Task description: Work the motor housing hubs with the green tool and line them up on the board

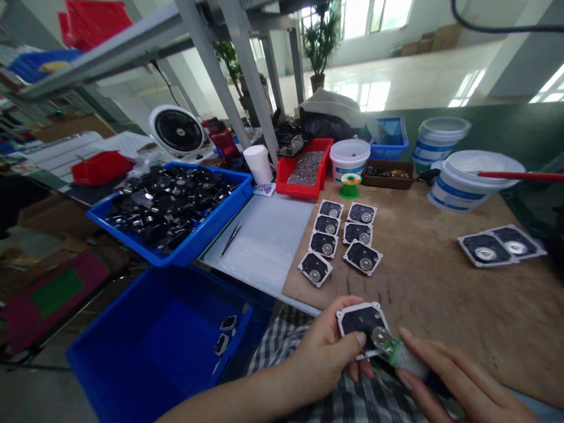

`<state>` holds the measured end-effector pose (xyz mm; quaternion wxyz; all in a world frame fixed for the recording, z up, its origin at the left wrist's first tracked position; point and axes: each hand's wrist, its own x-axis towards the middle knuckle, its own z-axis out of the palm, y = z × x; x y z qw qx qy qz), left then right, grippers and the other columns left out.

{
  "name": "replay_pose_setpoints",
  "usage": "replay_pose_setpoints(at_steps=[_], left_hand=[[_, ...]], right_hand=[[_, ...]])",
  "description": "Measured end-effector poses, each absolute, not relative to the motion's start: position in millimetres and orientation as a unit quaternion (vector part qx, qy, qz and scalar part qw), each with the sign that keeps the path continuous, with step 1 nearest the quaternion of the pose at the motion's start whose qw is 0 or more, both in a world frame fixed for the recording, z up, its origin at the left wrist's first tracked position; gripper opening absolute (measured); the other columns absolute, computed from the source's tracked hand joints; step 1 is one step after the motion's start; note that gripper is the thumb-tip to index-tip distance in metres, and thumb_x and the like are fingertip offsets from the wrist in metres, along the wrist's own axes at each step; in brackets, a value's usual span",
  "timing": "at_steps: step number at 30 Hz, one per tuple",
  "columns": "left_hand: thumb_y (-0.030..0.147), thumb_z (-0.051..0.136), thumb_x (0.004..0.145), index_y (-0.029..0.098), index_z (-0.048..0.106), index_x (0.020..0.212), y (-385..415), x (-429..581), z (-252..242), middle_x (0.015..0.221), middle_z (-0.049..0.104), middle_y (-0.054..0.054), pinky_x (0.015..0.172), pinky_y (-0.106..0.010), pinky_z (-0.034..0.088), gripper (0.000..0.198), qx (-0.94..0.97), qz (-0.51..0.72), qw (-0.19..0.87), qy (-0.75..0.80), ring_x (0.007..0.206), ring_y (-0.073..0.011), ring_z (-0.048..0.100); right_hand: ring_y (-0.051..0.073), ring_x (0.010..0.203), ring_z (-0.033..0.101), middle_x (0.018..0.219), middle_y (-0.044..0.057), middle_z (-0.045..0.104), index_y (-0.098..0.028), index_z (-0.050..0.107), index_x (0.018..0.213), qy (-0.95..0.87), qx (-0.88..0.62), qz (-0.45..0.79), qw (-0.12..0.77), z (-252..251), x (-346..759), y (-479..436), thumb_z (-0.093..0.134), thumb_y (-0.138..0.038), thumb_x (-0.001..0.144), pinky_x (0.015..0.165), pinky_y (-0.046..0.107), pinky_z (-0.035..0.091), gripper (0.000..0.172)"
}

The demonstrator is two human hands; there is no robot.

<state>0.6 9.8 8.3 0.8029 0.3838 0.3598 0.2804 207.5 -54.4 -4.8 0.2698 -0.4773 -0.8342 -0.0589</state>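
Note:
My left hand (324,346) grips a black plate-like part with a white frame (358,320), thumb on its face and fingers beneath. A round silver disc sits on this part. My right hand (460,373) holds a tool with a pale body and a green band (410,358), its clear or metallic end against the disc. What lies inside that end cannot be made out. Beyond my hands, several similar framed parts (324,244) stand in two columns on the brown board (409,294). Two more framed parts (487,249) overlap at the right.
A blue tray of black and metal pieces (170,261) stands left, above a large blue bin (132,341). Black tweezers (231,238) lie on the pale mat. Along the back are a red bin of small metal pieces (304,191), a green spool (350,188) and white buckets (458,185).

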Motion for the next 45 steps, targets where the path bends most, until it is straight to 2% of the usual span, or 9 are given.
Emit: replay_pose_setpoints(at_steps=[3, 7, 14, 18, 23, 28, 37, 41, 45], left_hand=[[0.028, 0.059, 0.079, 0.019, 0.042, 0.119, 7.7, 1.0, 8.6, 0.081, 0.059, 0.001, 0.042, -0.013, 0.035, 0.044, 0.390, 0.282, 0.792, 0.375, 0.050, -0.0052, 0.055], [0.025, 0.057, 0.079, 0.019, 0.044, 0.119, 5.0, 2.4, 11.6, 0.081, 0.058, 0.001, 0.041, -0.013, 0.032, 0.042, 0.396, 0.291, 0.770, 0.408, 0.049, -0.0042, 0.052], [0.018, 0.055, 0.079, 0.020, 0.048, 0.114, 2.9, 6.2, 17.9, 0.086, 0.055, 0.001, 0.042, -0.014, 0.035, 0.036, 0.407, 0.315, 0.747, 0.421, 0.051, -0.0034, 0.048], [0.020, 0.053, 0.082, 0.022, 0.046, 0.118, 0.5, 5.8, 17.1, 0.086, 0.056, 0.001, 0.046, -0.015, 0.036, 0.036, 0.410, 0.306, 0.758, 0.405, 0.055, -0.0046, 0.050], [0.033, 0.054, 0.086, 0.024, 0.041, 0.123, -3.0, 5.2, 16.6, 0.087, 0.059, -0.001, 0.051, -0.017, 0.037, 0.041, 0.428, 0.279, 0.780, 0.363, 0.059, -0.0068, 0.054], [0.039, 0.054, 0.086, 0.024, 0.043, 0.121, -7.3, 5.2, 17.2, 0.085, 0.057, -0.001, 0.054, -0.018, 0.040, 0.039, 0.445, 0.262, 0.776, 0.363, 0.061, -0.0075, 0.052], [0.033, 0.054, 0.086, 0.023, 0.045, 0.119, -2.2, 8.9, 16.5, 0.093, 0.058, -0.002, 0.053, -0.017, 0.042, 0.036, 0.426, 0.288, 0.777, 0.362, 0.060, -0.0062, 0.052], [0.027, 0.055, 0.084, 0.021, 0.045, 0.119, 4.2, 9.0, 16.4, 0.092, 0.057, -0.002, 0.050, -0.016, 0.040, 0.037, 0.415, 0.306, 0.768, 0.379, 0.058, -0.0062, 0.051], [0.018, 0.052, 0.082, 0.022, 0.043, 0.119, 5.8, 7.1, 16.6, 0.092, 0.055, 0.000, 0.052, -0.017, 0.041, 0.039, 0.419, 0.311, 0.762, 0.383, 0.061, -0.0067, 0.051]], right_hand=[[0.014, 0.089, 0.065, 0.104, 0.005, 0.066, -0.017, 0.062, 0.110, -0.857, -0.437, -0.077, 0.261, 5.3, 206.6, -49.1, 0.038, -0.027, 0.097, 0.074, 0.016, 0.054, 0.029], [0.012, 0.080, 0.067, 0.095, 0.001, 0.069, -0.022, 0.068, 0.093, -0.863, -0.421, -0.080, 0.266, 21.3, 199.0, -45.6, 0.032, -0.024, 0.099, 0.065, 0.016, 0.056, 0.037], [0.014, 0.091, 0.064, 0.103, 0.009, 0.065, -0.010, 0.059, 0.115, -0.831, -0.479, 0.000, 0.283, 18.0, 190.5, -58.5, 0.039, -0.022, 0.098, 0.080, 0.018, 0.053, 0.029], [0.014, 0.091, 0.063, 0.103, 0.007, 0.064, -0.014, 0.054, 0.119, -0.795, -0.510, 0.048, 0.324, 15.3, 193.5, -60.6, 0.047, -0.026, 0.094, 0.080, 0.018, 0.051, 0.028], [0.020, 0.091, 0.061, 0.101, 0.004, 0.063, -0.023, 0.052, 0.117, -0.587, -0.613, 0.353, 0.394, 18.4, 190.4, -53.3, 0.060, -0.044, 0.083, 0.073, 0.025, 0.052, 0.040], [0.017, 0.077, 0.055, 0.081, 0.000, 0.059, -0.021, 0.059, 0.090, -0.433, -0.526, 0.604, 0.413, 15.1, 179.6, -47.9, 0.061, -0.044, 0.083, 0.073, 0.027, 0.045, 0.024], [0.019, 0.091, 0.056, 0.099, 0.002, 0.057, -0.025, 0.047, 0.115, -0.459, -0.561, 0.556, 0.407, 9.3, 186.4, -49.4, 0.056, -0.044, 0.087, 0.081, 0.029, 0.046, 0.035], [0.016, 0.078, 0.059, 0.089, 0.000, 0.060, -0.025, 0.049, 0.111, -0.493, -0.650, 0.421, 0.397, 19.1, 191.3, -54.8, 0.047, -0.047, 0.092, 0.068, 0.022, 0.047, 0.029], [0.014, 0.073, 0.060, 0.086, 0.000, 0.062, -0.025, 0.056, 0.105, -0.594, -0.605, 0.428, 0.313, 19.2, 195.4, -59.4, 0.041, -0.043, 0.095, 0.063, 0.020, 0.048, 0.026]])
